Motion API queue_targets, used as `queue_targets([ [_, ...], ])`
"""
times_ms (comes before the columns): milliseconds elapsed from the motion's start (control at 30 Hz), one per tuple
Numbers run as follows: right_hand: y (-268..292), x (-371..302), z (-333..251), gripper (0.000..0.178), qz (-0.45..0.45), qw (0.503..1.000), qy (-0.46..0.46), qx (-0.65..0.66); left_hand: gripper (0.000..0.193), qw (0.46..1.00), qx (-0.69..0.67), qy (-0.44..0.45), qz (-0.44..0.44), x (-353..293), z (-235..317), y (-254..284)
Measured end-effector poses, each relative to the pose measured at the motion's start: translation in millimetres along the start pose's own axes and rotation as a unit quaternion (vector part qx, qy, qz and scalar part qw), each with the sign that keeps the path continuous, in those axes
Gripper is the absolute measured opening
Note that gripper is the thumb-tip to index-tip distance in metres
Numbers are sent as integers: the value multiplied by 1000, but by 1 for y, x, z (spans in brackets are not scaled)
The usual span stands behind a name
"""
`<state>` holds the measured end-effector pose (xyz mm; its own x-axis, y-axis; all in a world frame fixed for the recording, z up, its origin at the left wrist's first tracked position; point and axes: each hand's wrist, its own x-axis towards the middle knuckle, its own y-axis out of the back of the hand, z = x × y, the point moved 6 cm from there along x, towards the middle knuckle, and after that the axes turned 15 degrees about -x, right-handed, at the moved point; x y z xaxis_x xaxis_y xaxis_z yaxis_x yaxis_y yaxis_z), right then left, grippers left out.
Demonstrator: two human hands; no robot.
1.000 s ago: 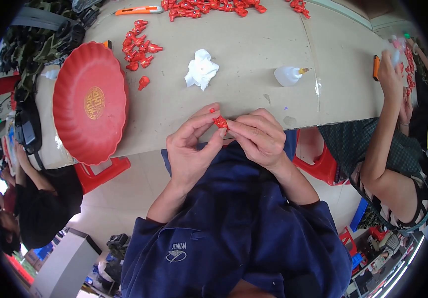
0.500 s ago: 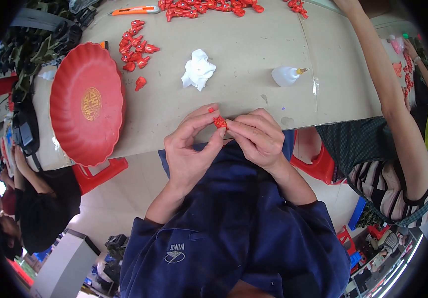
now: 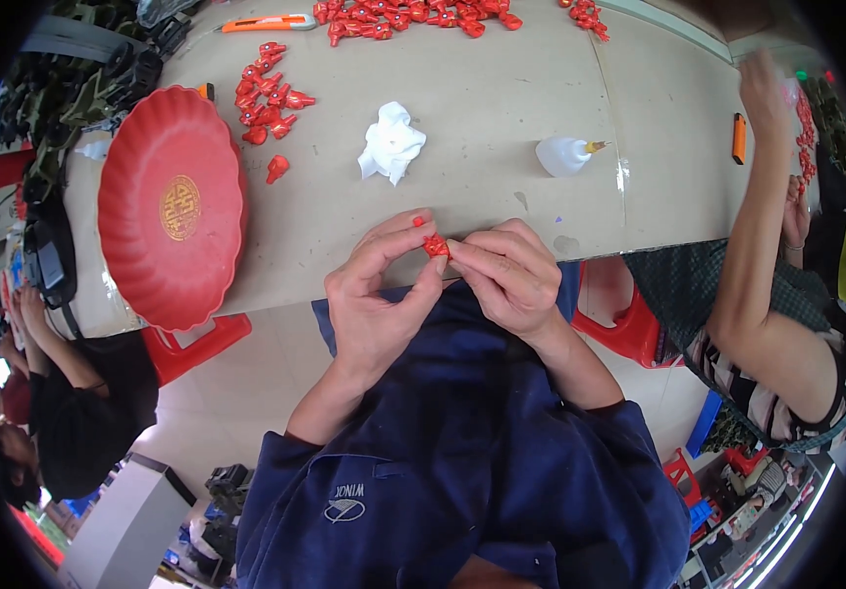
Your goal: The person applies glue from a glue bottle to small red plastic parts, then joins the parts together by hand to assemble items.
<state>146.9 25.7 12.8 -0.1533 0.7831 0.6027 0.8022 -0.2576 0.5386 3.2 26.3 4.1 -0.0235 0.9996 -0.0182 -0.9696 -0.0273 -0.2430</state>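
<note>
Over the table's near edge, a small red figurine-like piece sits between my two hands. My left hand pinches it from the left between thumb and fingers. From the right, the thumb and fingertips of my right hand close on its other side. The fingers cover part of the piece, so its full shape is hidden. Beyond my hands lies a crumpled white tissue. To its right a small white squeeze bottle with a yellowish narrow tip rests on its side.
A red scalloped tray stands at the left. Beside it lies a group of similar red pieces; more red pieces line the far edge near an orange cutter. At the right, a co-worker's arm rises near another orange cutter.
The co-worker's arm at the right has swung back toward the right, uncovering the orange cutter there. My hands and the red piece have hardly moved.
</note>
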Motion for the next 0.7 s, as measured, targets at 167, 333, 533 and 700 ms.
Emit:
queue_targets([
  [167, 0, 0, 1, 29, 1, 1000, -2, 1, 26, 999, 38, -26, 6, 1, 3, -1],
  [333, -1, 0, 1, 27, 3, 1000, -1, 0, 26, 999, 42, -26, 9, 1, 3, -1],
  [533, 0, 0, 1, 25, -1, 1000, -4, -3, 26, 999, 36, -16, 12, 1, 2, -1],
  [700, -1, -1, 2, 35, 10, 1000, 8, -1, 26, 1000, 21, -6, 10, 1, 2, -1],
])
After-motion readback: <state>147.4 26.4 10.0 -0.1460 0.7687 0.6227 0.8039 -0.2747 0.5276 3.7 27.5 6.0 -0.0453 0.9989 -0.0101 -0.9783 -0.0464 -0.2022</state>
